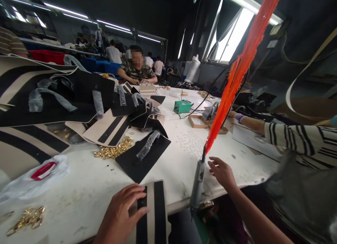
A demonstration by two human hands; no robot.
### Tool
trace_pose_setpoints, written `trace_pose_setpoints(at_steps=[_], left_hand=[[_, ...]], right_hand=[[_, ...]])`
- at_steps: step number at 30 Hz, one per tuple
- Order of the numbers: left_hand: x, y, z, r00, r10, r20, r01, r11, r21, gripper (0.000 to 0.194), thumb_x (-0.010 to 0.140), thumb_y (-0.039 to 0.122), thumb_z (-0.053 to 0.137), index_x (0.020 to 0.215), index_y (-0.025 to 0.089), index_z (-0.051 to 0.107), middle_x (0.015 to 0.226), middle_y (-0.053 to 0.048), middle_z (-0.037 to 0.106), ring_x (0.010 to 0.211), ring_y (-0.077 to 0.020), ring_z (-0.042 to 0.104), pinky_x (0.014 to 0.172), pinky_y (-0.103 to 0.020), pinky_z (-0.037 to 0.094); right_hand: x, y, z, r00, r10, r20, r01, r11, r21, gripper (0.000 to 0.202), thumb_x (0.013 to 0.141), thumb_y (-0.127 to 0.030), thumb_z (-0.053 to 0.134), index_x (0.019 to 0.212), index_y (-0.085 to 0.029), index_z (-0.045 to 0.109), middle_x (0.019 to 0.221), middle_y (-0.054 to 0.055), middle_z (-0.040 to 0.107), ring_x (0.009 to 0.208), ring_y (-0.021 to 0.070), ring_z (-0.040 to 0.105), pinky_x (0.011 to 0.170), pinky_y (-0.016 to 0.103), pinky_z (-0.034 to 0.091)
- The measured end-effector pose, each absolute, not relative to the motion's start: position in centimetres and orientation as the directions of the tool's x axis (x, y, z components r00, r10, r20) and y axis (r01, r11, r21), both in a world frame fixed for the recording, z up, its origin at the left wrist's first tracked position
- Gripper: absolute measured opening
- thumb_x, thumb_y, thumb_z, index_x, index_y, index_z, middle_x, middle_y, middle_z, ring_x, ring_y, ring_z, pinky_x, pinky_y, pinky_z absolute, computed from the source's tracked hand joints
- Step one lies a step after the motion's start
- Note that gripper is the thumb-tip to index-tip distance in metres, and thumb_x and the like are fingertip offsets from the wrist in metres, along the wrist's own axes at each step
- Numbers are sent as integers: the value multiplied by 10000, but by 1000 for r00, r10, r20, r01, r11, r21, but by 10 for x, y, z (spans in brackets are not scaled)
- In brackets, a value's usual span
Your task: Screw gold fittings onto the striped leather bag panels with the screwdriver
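My left hand [125,210] lies on a beige bag panel with black stripes [159,209] at the table's front edge. Its thumb and fingers are spread across the panel's face. A grey electric screwdriver [197,184] hangs tip down at the table edge from a bright orange-red strap [237,75]. Just right of it, my right hand [220,171] is raised with fingers apart, holding nothing. Beyond my left hand is a black bag piece [143,158] with a plastic-wrapped handle [147,145]. Gold metal fittings [114,149] are piled beside that piece.
Stacked striped bag pieces [52,96] cover the left side. More gold clasps [27,219] lie at lower left, near a white plastic bag [50,173]. A green box [183,106] and cardboard tray [197,122] stand farther back. A co-worker's striped sleeve [289,135] reaches in from the right.
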State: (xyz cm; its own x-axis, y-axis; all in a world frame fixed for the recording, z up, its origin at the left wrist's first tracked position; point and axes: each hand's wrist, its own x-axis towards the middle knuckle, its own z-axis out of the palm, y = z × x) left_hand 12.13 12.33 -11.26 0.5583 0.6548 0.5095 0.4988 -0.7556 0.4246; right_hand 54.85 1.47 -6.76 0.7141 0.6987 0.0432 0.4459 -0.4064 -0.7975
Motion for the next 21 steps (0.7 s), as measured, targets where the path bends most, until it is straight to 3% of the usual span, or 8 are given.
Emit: trace_pose_setpoints(at_steps=[5,13,18,21], left_hand=[[120,123,-114,574,647,502,515,-761,393,331,742,295,918,1052,317,804,1211,-18,830,1137,-344,779,947,-502,670],[120,120,-113,579,669,466,530,-743,408,334,734,285,923,1046,331,812,1221,-11,826,1164,-347,764,959,-517,657],[120,119,-113,570,681,460,514,-732,447,320,754,284,906,1056,328,808,1235,-17,820,1181,-342,752,983,-508,637],[121,117,-110,564,690,453,497,-722,481,288,773,273,887,1047,317,809,1235,-23,819,1190,-333,744,1004,-496,620]], right_hand=[[582,47,-85,689,723,46,568,-500,-654,366,851,-419,610,1065,-184,792,660,-8,692,555,182,614,632,306,467],[593,45,-82,587,806,-74,686,-544,-484,286,911,-343,547,947,-188,784,534,-18,635,508,185,590,597,295,437],[590,34,-81,558,830,-20,788,-537,-300,232,954,-347,579,962,-236,783,968,43,775,853,222,697,687,302,412],[586,33,-80,540,842,16,830,-529,-180,282,1022,-345,518,947,-232,766,1067,67,749,885,227,678,663,318,347]])
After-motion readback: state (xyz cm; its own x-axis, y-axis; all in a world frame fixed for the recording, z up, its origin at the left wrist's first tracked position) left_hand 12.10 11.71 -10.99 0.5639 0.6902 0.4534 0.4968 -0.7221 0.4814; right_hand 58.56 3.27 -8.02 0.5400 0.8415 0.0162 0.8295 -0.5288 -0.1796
